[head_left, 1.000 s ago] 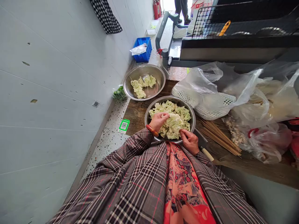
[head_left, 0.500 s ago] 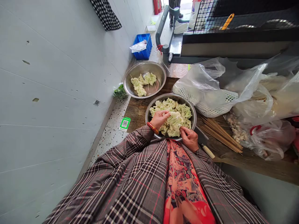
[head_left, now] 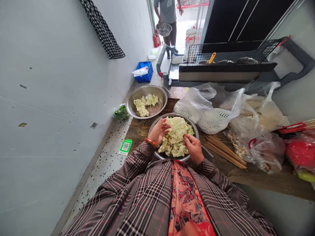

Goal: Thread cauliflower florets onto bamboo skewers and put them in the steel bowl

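A metal bowl [head_left: 196, 130] in front of me is piled with pale green-white cauliflower pieces [head_left: 175, 144]. My left hand [head_left: 158, 131] is at the bowl's left side, palm toward the cauliflower, fingers apart and holding nothing visible. It wears an orange-brown bangle [head_left: 152, 142]. On the right side of the pile, my right hand [head_left: 193, 147] has thumb and forefinger pinched together against the cauliflower; what lies between the fingertips is too small to make out. Behind stands a second metal bowl [head_left: 161, 93] with cauliflower on thin sticks [head_left: 142, 106].
Bamboo skewers [head_left: 223, 152] lie right of the near bowl, beside plastic bags [head_left: 265, 152] and a white basket [head_left: 214, 121]. A green QR card [head_left: 125, 147], bagged greens [head_left: 121, 112] and blue crate [head_left: 145, 73] are left. A person [head_left: 168, 19] stands beyond, holding a bowl.
My left hand has opened its fingers and moved off the cauliflower piece it was gripping. My right hand stays pinched. The view has tilted up, showing more of the person in the doorway.
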### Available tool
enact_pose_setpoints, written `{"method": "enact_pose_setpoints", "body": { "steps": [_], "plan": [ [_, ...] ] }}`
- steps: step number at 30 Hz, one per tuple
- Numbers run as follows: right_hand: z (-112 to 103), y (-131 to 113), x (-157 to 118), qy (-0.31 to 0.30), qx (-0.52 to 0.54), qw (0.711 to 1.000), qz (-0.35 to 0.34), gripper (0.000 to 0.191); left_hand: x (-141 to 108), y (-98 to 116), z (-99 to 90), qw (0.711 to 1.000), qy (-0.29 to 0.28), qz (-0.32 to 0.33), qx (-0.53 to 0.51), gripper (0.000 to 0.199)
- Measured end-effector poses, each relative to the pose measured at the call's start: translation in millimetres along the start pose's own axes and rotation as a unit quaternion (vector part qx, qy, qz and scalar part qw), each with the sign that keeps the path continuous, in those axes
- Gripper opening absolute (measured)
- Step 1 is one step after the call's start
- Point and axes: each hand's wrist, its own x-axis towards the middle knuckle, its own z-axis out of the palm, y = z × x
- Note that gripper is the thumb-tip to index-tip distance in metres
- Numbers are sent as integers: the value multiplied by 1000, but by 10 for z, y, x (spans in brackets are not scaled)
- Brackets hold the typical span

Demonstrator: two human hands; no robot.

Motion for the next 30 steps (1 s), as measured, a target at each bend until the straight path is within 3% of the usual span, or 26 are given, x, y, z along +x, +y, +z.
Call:
{"method": "enact_pose_setpoints", "body": {
  "steps": [4, 8, 11, 18, 24, 30],
  "plan": [
    [162, -119, 64, -8, 28, 1000, -3, 35, -107, -167, 10, 1000, -17, -23, -4, 44],
    [325, -187, 48, -15, 29, 999, -12, 33, -176, -210, 116, 998, -60, 23, -13, 40],
    [401, -198, 4, -33, 43, 999, 1, 35, -198, -161, 173, 996, -62, 48, -38, 38],
    [420, -119, -94, -55, 73, 994, 66, 41, -243, -168, 218, 997, -18, 69, -40, 45],
    [402, -101, -132, -26, 20, 999, 2, 37, -260, -197, 240, 998, -29, 59, -18, 49],
    [442, -109, -188, -9, 26, 1000, 9, 33, -236, -238, 182, 998, -62, 21, -9, 46]
  ]
}}
